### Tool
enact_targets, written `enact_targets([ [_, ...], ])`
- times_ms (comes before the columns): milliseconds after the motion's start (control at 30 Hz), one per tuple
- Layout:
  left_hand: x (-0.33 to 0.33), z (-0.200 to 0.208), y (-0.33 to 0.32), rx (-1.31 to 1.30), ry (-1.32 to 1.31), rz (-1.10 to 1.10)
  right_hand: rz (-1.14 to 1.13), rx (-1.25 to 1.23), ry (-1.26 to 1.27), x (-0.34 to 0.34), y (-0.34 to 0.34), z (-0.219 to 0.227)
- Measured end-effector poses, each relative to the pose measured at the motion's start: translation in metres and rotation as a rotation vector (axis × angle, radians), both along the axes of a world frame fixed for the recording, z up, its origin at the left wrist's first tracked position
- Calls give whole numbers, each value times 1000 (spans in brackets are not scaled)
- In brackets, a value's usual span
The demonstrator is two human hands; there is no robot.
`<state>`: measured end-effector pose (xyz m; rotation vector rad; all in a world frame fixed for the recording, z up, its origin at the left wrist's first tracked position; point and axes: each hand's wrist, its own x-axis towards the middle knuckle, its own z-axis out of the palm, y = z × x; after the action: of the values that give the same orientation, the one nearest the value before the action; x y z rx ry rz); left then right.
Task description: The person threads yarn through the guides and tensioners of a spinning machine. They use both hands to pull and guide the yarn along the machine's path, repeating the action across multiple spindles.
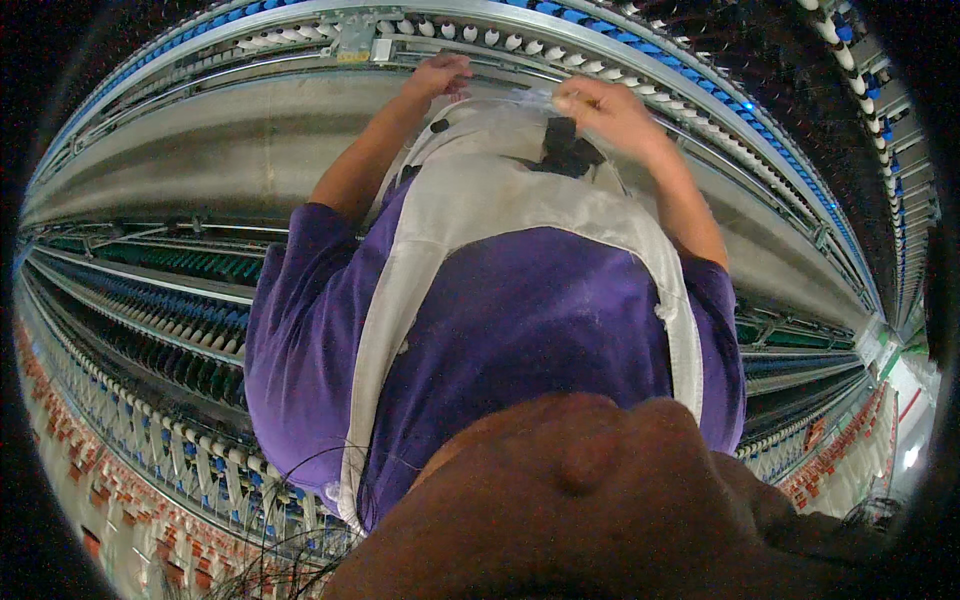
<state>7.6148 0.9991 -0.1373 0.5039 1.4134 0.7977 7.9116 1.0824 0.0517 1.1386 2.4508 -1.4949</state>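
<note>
My left hand (442, 78) reaches out beside the machine's front rail, its fingers loosely bent and apart, with nothing visible in them. To its right, my right hand (610, 115) is closed, with a thin yellowish stick-like thing (590, 102) showing at the fingers; its exact kind is too small to make out. Whitish, wispy material (525, 97) lies between the two hands, just left of the right fingertips. Under the hands hangs a white apron (500, 190) with dark patches near its pocket.
A long spinning machine curves across the far side, with a row of white bobbins (490, 37) and a blue strip (620, 38). Behind me runs another machine with white bobbins (215, 455). Metal rails (150, 270) pass at my left. The grey floor (240, 150) lies between the machines.
</note>
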Motion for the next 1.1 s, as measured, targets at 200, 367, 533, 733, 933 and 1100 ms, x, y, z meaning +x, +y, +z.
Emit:
enact_targets([
  [200, 21, 9, -11, 164, 18, -68, 176, 340, 296, -8, -15, 30],
  [367, 27, -7, -28, 47, 105, -20, 504, 313, 406, -22, -19, 27],
  [533, 34, -23, -50, 264, 320, -180, 729, 533, 113, -33, -46, 18],
  [733, 80, -12, -56, 255, 360, -331, 982, 790, -132, -53, -69, -11],
  [933, 120, 2, -64, 213, 464, -367, 1083, 595, -264, -58, -62, -32],
  [1100, 130, 9, -79, 186, 574, -323, 972, 520, -254, -50, -58, -28],
])
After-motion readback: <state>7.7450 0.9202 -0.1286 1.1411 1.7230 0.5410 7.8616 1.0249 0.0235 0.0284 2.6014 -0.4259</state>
